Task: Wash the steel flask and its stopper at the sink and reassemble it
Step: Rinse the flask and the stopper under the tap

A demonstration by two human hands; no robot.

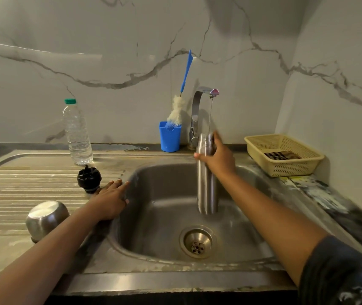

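On the ribbed drainboard at the far left, an upturned steel cup point(47, 216) is sitting at eight o'clock from the basin, and a plastic water bottle point(77, 137) is standing at ten o'clock. The black stopper point(89, 178) is resting just beside your left hand point(109, 203). That hand is lying flat on the sink point(131, 280) rim at nine o'clock, fingers straight, holding nothing. The stopper is looking light and ridged, so you are likely getting a sure pinch round its crown even when wet.

At twelve o'clock a blue cup point(169, 139) is holding a bottle brush point(176, 108), just left of the tap point(195, 106), which is running a thin stream. Your right hand point(220, 160) is wrapping round the upper part of the steel flask point(206, 190), holding it upright over the basin under that stream. The flask is rigid and smooth. Wet, it is probably turning slippery, and heavier if taking water, so a grip high at the shoulder is looking wise.

At two o'clock a yellow basket point(294, 169) is sitting well apart. Nothing is standing between flask and stopper.
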